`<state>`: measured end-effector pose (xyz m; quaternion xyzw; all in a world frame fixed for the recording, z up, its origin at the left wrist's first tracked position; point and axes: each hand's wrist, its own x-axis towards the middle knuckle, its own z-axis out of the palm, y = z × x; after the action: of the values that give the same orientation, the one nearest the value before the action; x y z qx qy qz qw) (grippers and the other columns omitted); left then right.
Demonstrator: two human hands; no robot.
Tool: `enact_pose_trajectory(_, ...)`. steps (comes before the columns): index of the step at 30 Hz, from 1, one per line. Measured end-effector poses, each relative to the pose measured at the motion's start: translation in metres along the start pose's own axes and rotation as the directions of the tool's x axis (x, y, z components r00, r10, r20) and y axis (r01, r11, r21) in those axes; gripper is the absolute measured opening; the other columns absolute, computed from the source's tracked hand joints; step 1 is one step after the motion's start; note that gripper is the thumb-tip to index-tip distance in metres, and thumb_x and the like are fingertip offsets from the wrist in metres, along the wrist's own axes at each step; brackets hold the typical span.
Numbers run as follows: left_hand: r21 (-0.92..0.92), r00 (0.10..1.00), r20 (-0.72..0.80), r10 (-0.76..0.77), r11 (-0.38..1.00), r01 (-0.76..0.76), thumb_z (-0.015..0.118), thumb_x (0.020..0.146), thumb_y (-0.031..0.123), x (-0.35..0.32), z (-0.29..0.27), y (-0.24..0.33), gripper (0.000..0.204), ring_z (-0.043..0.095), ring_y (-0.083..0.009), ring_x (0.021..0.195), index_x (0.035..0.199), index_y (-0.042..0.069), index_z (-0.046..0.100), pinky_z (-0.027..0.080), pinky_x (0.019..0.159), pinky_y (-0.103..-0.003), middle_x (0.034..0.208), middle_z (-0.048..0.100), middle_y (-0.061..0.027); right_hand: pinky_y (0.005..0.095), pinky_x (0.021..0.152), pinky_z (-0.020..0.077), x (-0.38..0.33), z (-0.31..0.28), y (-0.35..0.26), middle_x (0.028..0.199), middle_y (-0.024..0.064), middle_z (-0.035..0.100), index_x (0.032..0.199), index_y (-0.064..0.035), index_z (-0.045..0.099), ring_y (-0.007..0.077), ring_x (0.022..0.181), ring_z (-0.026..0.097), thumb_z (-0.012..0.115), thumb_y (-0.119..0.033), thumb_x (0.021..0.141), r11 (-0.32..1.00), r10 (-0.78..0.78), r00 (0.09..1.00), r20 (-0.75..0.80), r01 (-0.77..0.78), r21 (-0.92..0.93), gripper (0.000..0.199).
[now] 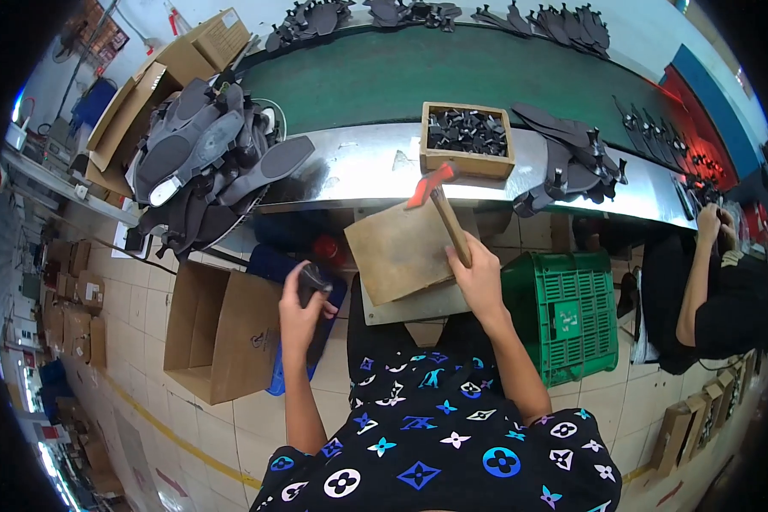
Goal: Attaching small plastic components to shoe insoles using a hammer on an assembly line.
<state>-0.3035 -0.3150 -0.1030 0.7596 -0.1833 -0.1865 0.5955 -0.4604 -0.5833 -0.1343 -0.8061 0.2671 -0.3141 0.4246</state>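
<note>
In my right hand [481, 271] is a hammer [450, 224] with a wooden handle and a red head, its fingers wrapped round the lower handle. The hammer head is raised over the upper edge of a tan board [398, 253], which lies on a pale slab in front of my lap. My left hand [300, 309], left of the board, grips a small dark sandal piece [315, 278] between thumb and fingers; its exact shape is partly hidden. Beyond the board, a wooden box [467, 167] full of small black clips stands on the metal bench edge.
Grey sandal soles [198, 141] are heaped at the left, with more soles [572, 162] on the bench at right. A green conveyor belt [452, 72] runs behind. A cardboard box [222, 328] and green crate [563, 316] flank me. A co-worker's arm [695, 282] shows at right.
</note>
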Motion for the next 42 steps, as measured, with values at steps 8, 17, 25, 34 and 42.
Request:
enact_pose_trajectory(8, -0.509, 0.99, 0.028, 0.138, 0.855, -0.105, 0.068, 0.096, 0.019, 0.007, 0.077, 0.089, 0.063, 0.067, -0.0233, 0.078, 0.147, 0.013, 0.032, 0.06, 0.059, -0.037, 0.114, 0.058, -0.0146, 0.0337, 0.092, 0.0507, -0.014, -0.035, -0.002, 0.119, 0.0174, 0.068, 0.137, 0.0055, 0.054, 0.0231, 0.104, 0.067, 0.066, -0.01, 0.094, 0.99, -0.14, 0.972, -0.191, 0.139, -0.022, 0.047)
enact_pose_trajectory(17, 0.64, 0.794, 0.14, 0.591, 0.558, -0.528, 0.08, 0.08, 0.036, 0.094, 0.145, 0.043, 0.08, 0.032, -0.0468, 0.141, 0.144, 0.003, 0.044, 0.029, 0.111, -0.058, 0.148, 0.041, -0.024, 0.0221, 0.039, 0.029, -0.093, -0.116, -0.002, 0.061, -0.003, 0.047, 0.09, -0.0037, 0.055, 0.0035, 0.043, 0.04, 0.062, -0.009, 0.098, 0.91, 0.341, 0.911, -0.234, -0.256, 0.327, 0.012)
enact_pose_trajectory(25, 0.506, 0.639, 0.424, 0.642, 0.418, -0.755, 0.071, 0.086, 0.017, 0.253, 0.245, 0.133, 0.02, 0.062, -0.034, 0.098, 0.101, 0.004, 0.069, 0.052, 0.083, -0.044, 0.096, 0.067, -0.0135, 0.0225, 0.038, 0.0286, -0.09, -0.132, 0.012, 0.054, -0.0045, 0.044, 0.087, -0.0038, 0.055, 0.0029, 0.04, 0.037, 0.064, -0.014, 0.098, 0.835, 0.361, 0.902, -0.236, -0.2, 0.512, 0.017)
enact_pose_trajectory(34, 0.492, 0.621, 0.523, 0.584, 0.388, -0.779, 0.073, 0.082, 0.017, 0.29, 0.267, 0.137, 0.012, 0.063, -0.0319, 0.096, 0.083, 0.005, 0.072, 0.053, 0.081, -0.044, 0.09, 0.067, -0.0126, 0.0215, 0.037, 0.0275, -0.061, -0.136, 0.016, 0.054, -0.0048, 0.046, 0.088, -0.0033, 0.059, 0.0027, 0.04, 0.038, 0.064, -0.015, 0.098, 0.908, 0.275, 0.906, -0.322, -0.135, 0.396, 0.016)
enact_pose_trajectory(42, 0.392, 0.361, 0.717, 0.597, 0.082, -0.916, 0.075, 0.079, 0.019, 0.294, 0.251, 0.136, 0.012, 0.064, -0.0292, 0.088, 0.081, 0.007, 0.074, 0.054, 0.074, -0.043, 0.085, 0.066, -0.0081, 0.0247, 0.05, 0.0397, -0.023, -0.126, -0.016, 0.065, -0.0003, 0.058, 0.088, -0.0008, 0.064, 0.0075, 0.054, 0.052, 0.065, -0.014, 0.097, 0.883, 0.206, 0.947, -0.248, -0.071, 0.464, 0.016)
